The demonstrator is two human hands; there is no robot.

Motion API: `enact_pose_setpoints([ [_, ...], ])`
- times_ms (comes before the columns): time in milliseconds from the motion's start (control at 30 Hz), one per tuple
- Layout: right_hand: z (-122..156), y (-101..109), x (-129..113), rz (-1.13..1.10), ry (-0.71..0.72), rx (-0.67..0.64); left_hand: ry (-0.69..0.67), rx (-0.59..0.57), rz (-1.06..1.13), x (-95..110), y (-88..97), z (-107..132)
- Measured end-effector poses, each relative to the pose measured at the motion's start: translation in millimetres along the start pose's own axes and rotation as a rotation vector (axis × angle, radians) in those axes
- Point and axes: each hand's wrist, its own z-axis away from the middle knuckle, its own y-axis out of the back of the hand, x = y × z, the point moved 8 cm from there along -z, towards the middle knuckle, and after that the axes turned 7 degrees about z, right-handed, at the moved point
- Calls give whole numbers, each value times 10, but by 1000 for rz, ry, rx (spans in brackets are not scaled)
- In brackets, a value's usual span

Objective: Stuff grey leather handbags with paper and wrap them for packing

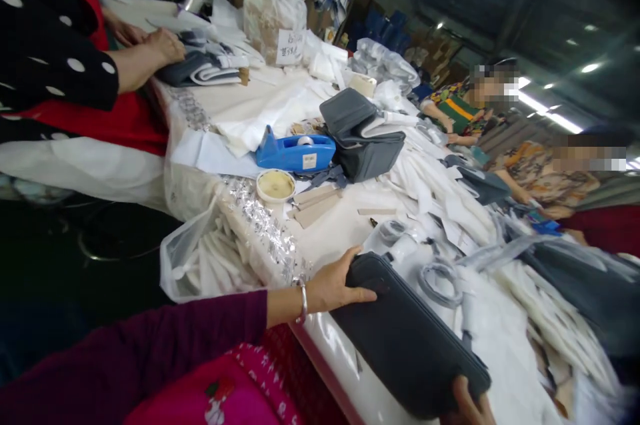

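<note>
A flat, dark grey bag (405, 331) with rounded corners and what looks like a zip along its upper edge is held tilted over the near edge of the table. My left hand (330, 285), with a silver bangle at the wrist, grips its upper left corner, thumb across the front and the other fingers behind. At the lower right end, my right hand (470, 403) is closed on the bag; the frame's bottom edge cuts most of that hand off. Just beyond the bag, a coil of grey strip (440, 283) lies on the table.
A blue tape dispenser (295, 151) stands beside a round tub lid with yellowish paste (275, 185) and a stack of dark pieces (367, 135). A co-worker's hands (163, 48) press dark folded pieces at upper left. A plastic bag of white scraps (215, 258) hangs at the table edge.
</note>
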Motion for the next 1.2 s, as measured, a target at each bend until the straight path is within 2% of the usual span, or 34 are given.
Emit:
enact_pose_setpoints([
  [100,45,-24,-112,-133,-74,40,-33,-20,-63,84,17,-73],
  [267,23,112,-370,-186,-1,166,-145,-2,-154,329,20,-145],
  [367,8,173,-380,-145,22,271,-108,-11,-134,374,-30,-181],
  [500,-60,138,-337,-142,25,307,-71,73,-134,364,-55,-297],
  [700,-263,-40,-209,-170,-36,238,-25,183,-298,236,-49,-480],
  [833,-371,-91,-181,-30,5,256,21,220,-488,124,-51,-541],
  [967,-405,-74,-277,126,105,317,21,214,-651,77,-73,-577],
  [1100,-376,-74,-337,163,182,326,-147,234,-898,262,-187,-507],
  [1167,-373,-86,-312,156,200,308,-317,238,-1088,430,-369,-429],
  [1200,-386,-92,-290,150,207,297,-421,182,-1166,494,-526,-399],
])
